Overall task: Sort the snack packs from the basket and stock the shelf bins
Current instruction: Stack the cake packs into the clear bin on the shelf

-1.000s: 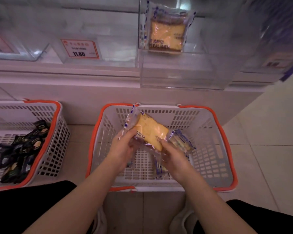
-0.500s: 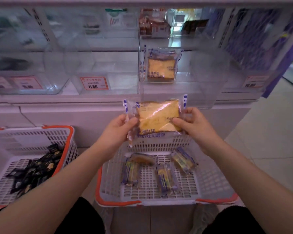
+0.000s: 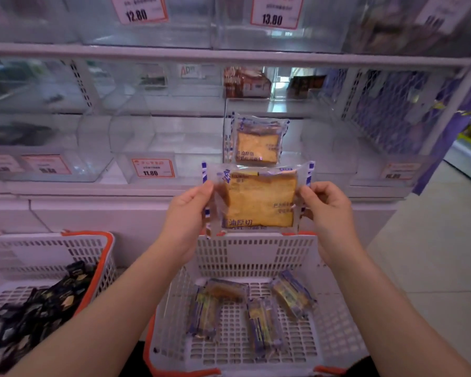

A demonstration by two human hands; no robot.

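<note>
Yellow bread pack (image 3: 259,200), pinched at its side edges by left hand (image 3: 186,210) and right hand (image 3: 328,210), has risen from the basket (image 3: 256,254) toward the matching shelf bin (image 3: 305,137), ready for stocking.

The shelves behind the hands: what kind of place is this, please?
Most likely a shop's snack aisle. Price tags hang on clear shelf bins, one bin holds a wrapped bread pack, and shopping baskets stand on the floor below.

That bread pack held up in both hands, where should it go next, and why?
Probably forward and up into the clear bin, beside the matching pack standing there. The left hand and right hand pinch the bread pack just below that bin.
</note>
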